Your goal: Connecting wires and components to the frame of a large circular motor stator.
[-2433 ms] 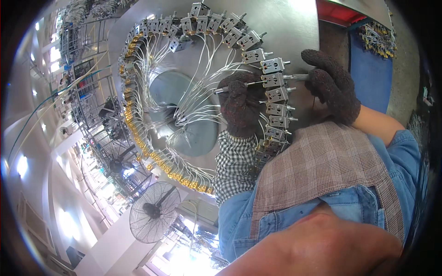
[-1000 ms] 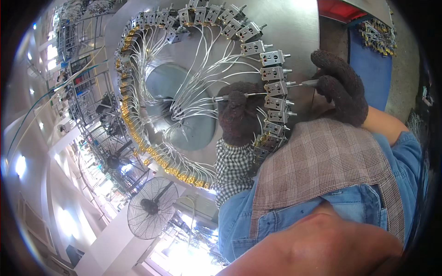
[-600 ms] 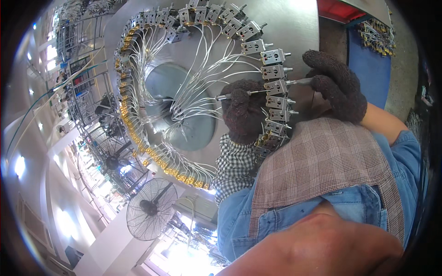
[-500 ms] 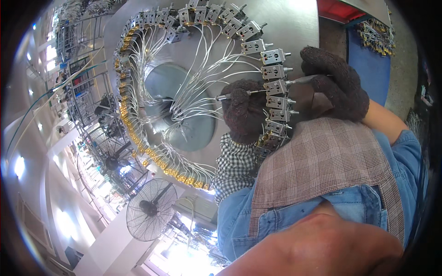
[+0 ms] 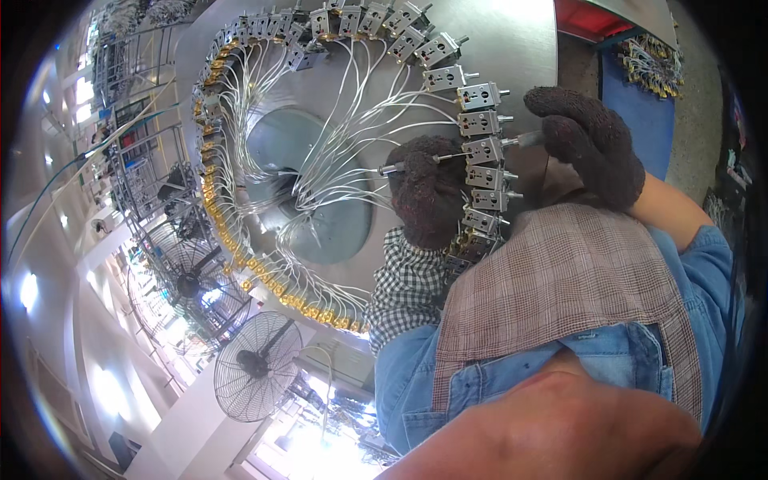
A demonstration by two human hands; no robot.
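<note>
Small silver metal box units (image 5: 483, 176) with threaded shafts stand in a curved row on the round fixture's edge. My left hand (image 5: 428, 192), in a dark knitted glove, is closed around a slim metal rod (image 5: 448, 156) like a screwdriver. Its thin end reaches the inner side of one box unit (image 5: 482, 150). On the outer side, my gloved right hand (image 5: 596, 148) has its fingers bent at a short grey cylinder (image 5: 530, 139) in line with that unit's shaft. One upper finger is stretched away from it. White leads (image 5: 352, 120) run from the units toward the middle.
A grey round disc (image 5: 328, 236) with a central opening gathers the leads on the metal table (image 5: 512, 40). Brass-coloured parts (image 5: 280, 292) line the ring's left side. A large fan (image 5: 256, 364) stands at lower left. More wired parts (image 5: 652, 64) lie on a blue surface at upper right.
My right hand's fingers have shifted up and loosened around the grey cylinder, showing more of it. My left hand keeps the rod at the same unit.
</note>
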